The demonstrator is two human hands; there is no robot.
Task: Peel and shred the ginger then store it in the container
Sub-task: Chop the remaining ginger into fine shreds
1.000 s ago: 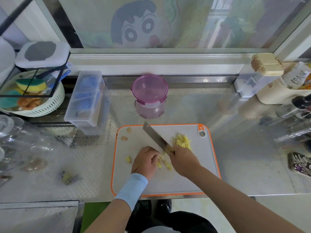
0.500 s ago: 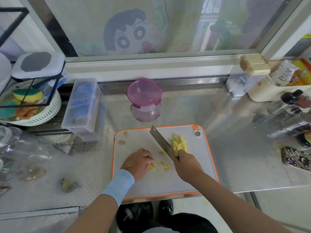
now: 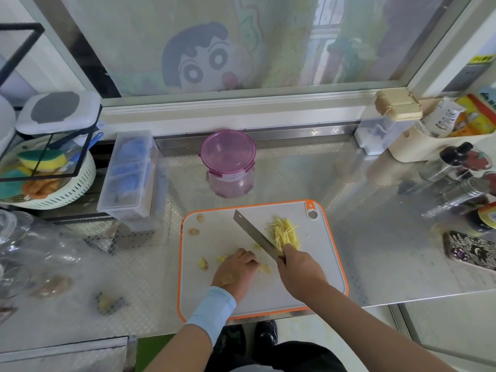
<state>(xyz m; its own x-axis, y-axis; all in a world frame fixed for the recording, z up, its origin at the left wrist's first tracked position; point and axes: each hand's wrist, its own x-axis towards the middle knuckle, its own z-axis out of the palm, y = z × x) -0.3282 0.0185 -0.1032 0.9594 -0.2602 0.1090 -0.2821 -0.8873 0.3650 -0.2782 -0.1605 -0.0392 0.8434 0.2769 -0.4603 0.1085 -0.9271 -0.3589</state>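
Note:
On the counter lies a white cutting board (image 3: 290, 296) with an orange rim. A heap of yellow ginger shreds (image 3: 285, 232) lies at its upper right. My right hand (image 3: 300, 269) grips the handle of a knife (image 3: 255, 236), whose blade points up and left beside the shreds. My left hand (image 3: 236, 268), fingers curled, holds down ginger slices (image 3: 264, 268) on the middle of the board. Small ginger bits (image 3: 203, 263) lie left of it. A lidded pink container (image 3: 228, 163) stands behind the board.
A clear plastic organiser box (image 3: 131, 173) stands at the left, with a white colander of sponges (image 3: 48, 178) beyond it. Ginger peel scraps (image 3: 107, 303) lie on the steel counter at the left. Bottles (image 3: 456, 162) and a phone (image 3: 469, 252) sit at the right.
The knife has lifted off the slices and shifted right toward the shred heap. My left hand has slid a little left over the slices. The camera has tilted.

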